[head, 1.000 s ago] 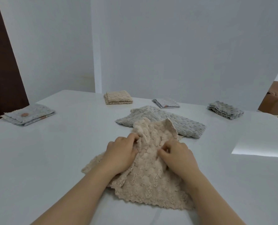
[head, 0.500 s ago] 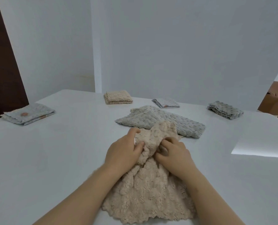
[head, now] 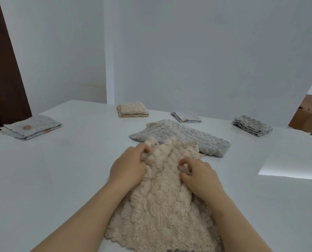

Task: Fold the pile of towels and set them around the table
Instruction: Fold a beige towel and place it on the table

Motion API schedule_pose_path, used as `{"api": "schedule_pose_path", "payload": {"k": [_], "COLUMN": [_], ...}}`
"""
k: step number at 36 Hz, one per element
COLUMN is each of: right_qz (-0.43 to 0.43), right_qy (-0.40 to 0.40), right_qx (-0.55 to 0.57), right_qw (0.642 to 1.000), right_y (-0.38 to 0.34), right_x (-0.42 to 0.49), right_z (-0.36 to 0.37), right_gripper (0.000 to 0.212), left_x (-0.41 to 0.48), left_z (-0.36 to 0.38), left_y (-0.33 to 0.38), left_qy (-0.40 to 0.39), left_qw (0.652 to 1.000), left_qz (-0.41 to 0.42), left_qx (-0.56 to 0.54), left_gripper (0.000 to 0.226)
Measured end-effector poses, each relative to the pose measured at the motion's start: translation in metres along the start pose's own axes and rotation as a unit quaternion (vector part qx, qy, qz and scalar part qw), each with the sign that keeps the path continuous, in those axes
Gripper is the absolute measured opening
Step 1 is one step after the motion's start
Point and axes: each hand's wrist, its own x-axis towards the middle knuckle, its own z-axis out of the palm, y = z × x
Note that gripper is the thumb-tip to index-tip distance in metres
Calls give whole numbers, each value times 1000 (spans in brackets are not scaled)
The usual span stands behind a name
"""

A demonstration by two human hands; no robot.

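Observation:
A fluffy beige towel (head: 162, 211) lies bunched on the white table (head: 60, 179) right in front of me. My left hand (head: 128, 168) grips its upper left edge, fingers curled into the pile. My right hand (head: 197, 176) pinches a fold of the same towel a little to the right. Behind it an unfolded grey towel (head: 184, 135) lies flat, partly covered by the beige one.
Folded towels sit around the table: a grey one (head: 31, 129) at the far left, a beige one (head: 132, 110) at the back, a small grey one (head: 186, 117) beside it, another grey one (head: 251, 125) at the right. Cardboard boxes (head: 308, 115) stand beyond the right edge.
Both hands have gathered the beige towel's far edge and drawn it together toward the middle; the towel has bunched up and slid nearer to me, its near edge now at the frame's bottom.

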Motion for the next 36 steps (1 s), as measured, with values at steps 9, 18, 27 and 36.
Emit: {"api": "schedule_pose_path", "payload": {"k": [9, 18, 27, 36], "right_qz": [33, 109, 94, 42], "right_qy": [9, -9, 2, -24], "right_qx": [53, 29, -46, -9], "right_qw": [998, 994, 995, 999], "right_y": [-2, -4, -6, -5], "right_x": [-3, -3, -2, 1], "right_z": [-5, -11, -1, 0], "right_gripper": [39, 47, 44, 31], "left_x": [5, 8, 8, 9], "left_z": [-10, -5, 5, 1], "left_y": [-13, -18, -16, -16], "left_qy": [64, -10, -65, 46], "left_qw": [981, 982, 991, 995], "left_qz": [-122, -177, -50, -22], "left_qx": [-134, 59, 107, -83], "left_gripper": [42, 41, 46, 29]}}
